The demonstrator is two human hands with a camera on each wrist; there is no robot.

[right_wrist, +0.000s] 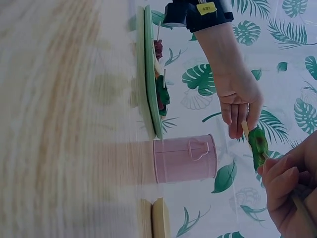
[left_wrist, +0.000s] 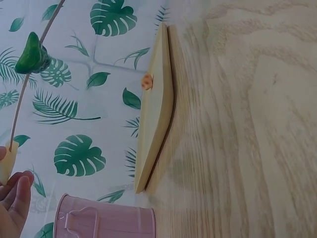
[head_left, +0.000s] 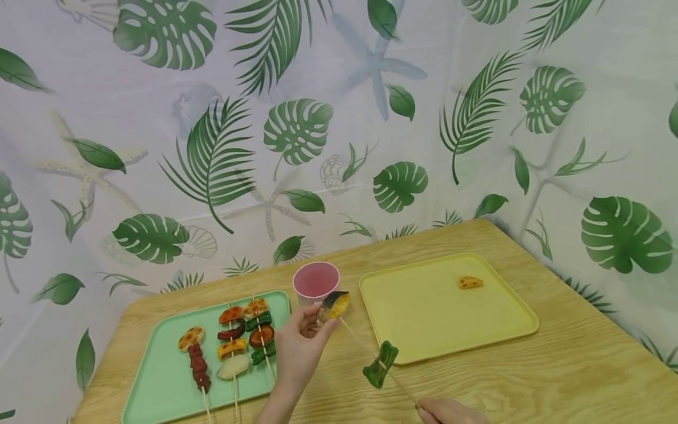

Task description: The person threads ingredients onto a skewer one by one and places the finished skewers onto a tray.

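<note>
Between thumb and fingers, my left hand [head_left: 300, 347] pinches a yellow toy food piece with a dark rind [head_left: 336, 305]. My right hand [head_left: 450, 411] grips the lower end of a wooden skewer [head_left: 404, 386]. A green pepper piece [head_left: 380, 364] is threaded partway along that skewer. The skewer's far end meets the yellow piece, as the left wrist view also shows, where the pepper [left_wrist: 33, 54] sits nearer the right hand. In the right wrist view, the pepper [right_wrist: 258, 148] overlaps the line to the left hand [right_wrist: 238, 101].
A green tray [head_left: 159, 365] at left bears several loaded skewers. Behind my left hand stands a pink bucket [head_left: 316, 281]. The yellow tray [head_left: 445, 344] at right holds one small orange-yellow piece [head_left: 470, 282]. A leaf-patterned cloth [head_left: 344, 224] hangs behind the wooden table [head_left: 561, 371].
</note>
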